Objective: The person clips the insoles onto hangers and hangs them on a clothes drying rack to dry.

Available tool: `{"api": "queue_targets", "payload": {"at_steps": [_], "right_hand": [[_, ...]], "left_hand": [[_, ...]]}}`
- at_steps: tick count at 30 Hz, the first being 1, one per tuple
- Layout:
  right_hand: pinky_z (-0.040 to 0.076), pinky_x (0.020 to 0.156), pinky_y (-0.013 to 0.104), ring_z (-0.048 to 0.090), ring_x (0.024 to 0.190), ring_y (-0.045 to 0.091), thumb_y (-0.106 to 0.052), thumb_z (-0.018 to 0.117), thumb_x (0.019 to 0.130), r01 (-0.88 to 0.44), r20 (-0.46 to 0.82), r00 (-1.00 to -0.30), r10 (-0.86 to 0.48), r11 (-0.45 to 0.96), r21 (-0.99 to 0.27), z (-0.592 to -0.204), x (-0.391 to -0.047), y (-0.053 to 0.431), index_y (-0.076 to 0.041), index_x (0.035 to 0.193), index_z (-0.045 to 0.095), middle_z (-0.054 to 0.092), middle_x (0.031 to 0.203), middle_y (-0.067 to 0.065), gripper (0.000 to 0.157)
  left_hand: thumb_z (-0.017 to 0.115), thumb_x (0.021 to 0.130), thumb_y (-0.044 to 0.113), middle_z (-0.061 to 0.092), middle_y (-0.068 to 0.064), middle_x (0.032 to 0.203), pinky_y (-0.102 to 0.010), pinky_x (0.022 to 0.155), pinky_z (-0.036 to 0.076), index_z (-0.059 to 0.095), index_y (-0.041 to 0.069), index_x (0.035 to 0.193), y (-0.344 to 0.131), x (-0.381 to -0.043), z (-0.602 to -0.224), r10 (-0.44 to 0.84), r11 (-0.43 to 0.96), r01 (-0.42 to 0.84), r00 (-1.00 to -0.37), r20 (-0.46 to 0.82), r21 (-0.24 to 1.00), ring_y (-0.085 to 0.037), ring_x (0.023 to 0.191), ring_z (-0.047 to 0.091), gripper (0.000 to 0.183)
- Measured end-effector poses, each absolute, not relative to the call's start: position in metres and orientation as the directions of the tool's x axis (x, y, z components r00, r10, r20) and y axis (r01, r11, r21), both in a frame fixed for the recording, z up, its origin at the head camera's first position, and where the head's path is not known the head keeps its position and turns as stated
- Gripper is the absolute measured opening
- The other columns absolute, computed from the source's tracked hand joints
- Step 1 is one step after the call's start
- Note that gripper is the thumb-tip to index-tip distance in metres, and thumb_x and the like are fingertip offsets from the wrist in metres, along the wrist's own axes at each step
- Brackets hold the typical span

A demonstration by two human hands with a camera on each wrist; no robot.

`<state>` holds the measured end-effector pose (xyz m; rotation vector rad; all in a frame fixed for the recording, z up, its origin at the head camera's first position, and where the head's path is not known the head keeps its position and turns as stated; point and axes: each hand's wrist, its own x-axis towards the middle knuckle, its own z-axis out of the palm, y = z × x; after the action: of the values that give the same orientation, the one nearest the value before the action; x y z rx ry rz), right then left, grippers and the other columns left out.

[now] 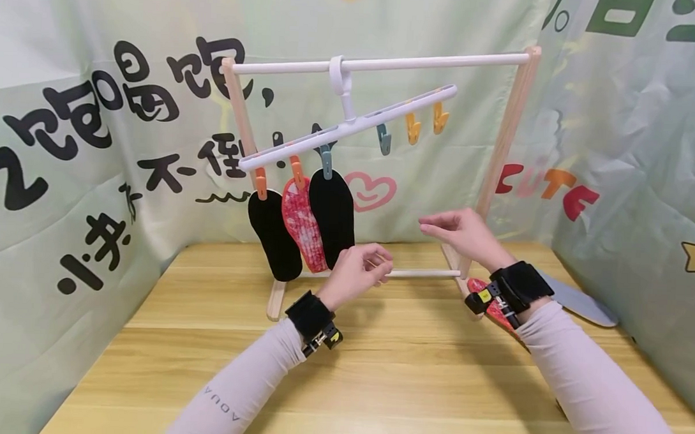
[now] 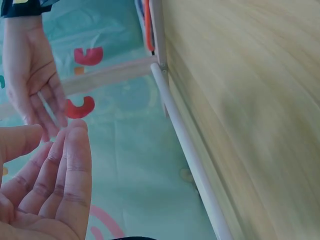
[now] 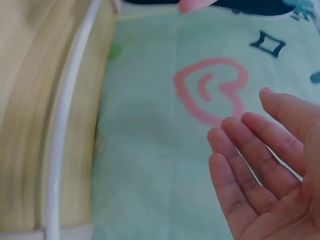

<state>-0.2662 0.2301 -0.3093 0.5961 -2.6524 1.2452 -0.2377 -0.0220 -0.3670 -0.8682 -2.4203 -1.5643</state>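
Two bare hands reach over a wooden bench (image 1: 398, 404) toward a rack (image 1: 433, 61) whose top rail carries a white clip hanger (image 1: 397, 109) by its hook. The hanger tilts, left end low. From that end hang a black insole (image 1: 274, 237) and a red patterned insole (image 1: 305, 231) in orange clips (image 1: 260, 183), then a second black insole (image 1: 331, 216) in a blue-grey clip (image 1: 326, 162). Toward the raised end, three clips hold nothing. On the bench, near the rack's right foot, lie another red insole (image 1: 476, 284), partly hidden by the wrist, and a grey insole (image 1: 580, 303).

The left hand (image 1: 357, 271), fingers loosely bent, is before the second black insole's lower end — I cannot tell whether they touch. The right hand (image 1: 464, 234) is in mid-air, thumb apart from fingers. Each grip is empty, moderately wide.

The lopsided load looks like the main risk: a bump could tip the hanger further or slide its hook. A brush from the left hand might also tug that insole from its single clip.
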Motion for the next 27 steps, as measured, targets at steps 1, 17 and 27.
{"api": "queue_targets", "payload": {"at_steps": [1, 17, 27], "right_hand": [[0.05, 0.087, 0.041, 0.064, 0.101, 0.018, -0.042, 0.066, 0.089, -0.404, 0.288, -0.914, -0.286, 0.583, -0.704, -0.311, -0.266, 0.236, -0.01, 0.12, 0.069, 0.069, 0.11, 0.005, 0.044], [0.045, 0.089, 0.046, 0.061, 0.103, 0.028, -0.039, 0.061, 0.094, -0.344, 0.19, -0.937, -0.293, 0.673, -0.655, -0.331, -0.25, 0.306, -0.003, 0.123, 0.066, 0.068, 0.111, 0.012, 0.047], [0.049, 0.083, 0.047, 0.063, 0.096, 0.027, -0.044, 0.06, 0.093, -0.267, 0.133, -0.963, -0.236, 0.749, -0.606, -0.344, -0.243, 0.344, -0.003, 0.123, 0.065, 0.069, 0.106, 0.011, 0.051]], "left_hand": [[0.069, 0.09, 0.015, 0.069, 0.004, 0.079, -0.026, 0.056, 0.056, 0.068, 0.012, 0.096, -0.02, -0.238, -0.367, 0.396, 0.299, 0.529, -0.826, 0.401, 0.794, -0.01, 0.062, 0.067, 0.007], [0.068, 0.091, 0.014, 0.068, 0.002, 0.076, -0.025, 0.057, 0.056, 0.067, 0.005, 0.1, 0.025, -0.242, -0.365, 0.457, 0.265, 0.496, -0.82, 0.345, 0.827, -0.023, 0.066, 0.069, 0.013], [0.068, 0.09, 0.011, 0.067, 0.004, 0.074, -0.026, 0.055, 0.056, 0.067, 0.008, 0.099, 0.048, -0.248, -0.366, 0.433, 0.249, 0.437, -0.848, 0.305, 0.864, -0.024, 0.067, 0.069, 0.009]]}}
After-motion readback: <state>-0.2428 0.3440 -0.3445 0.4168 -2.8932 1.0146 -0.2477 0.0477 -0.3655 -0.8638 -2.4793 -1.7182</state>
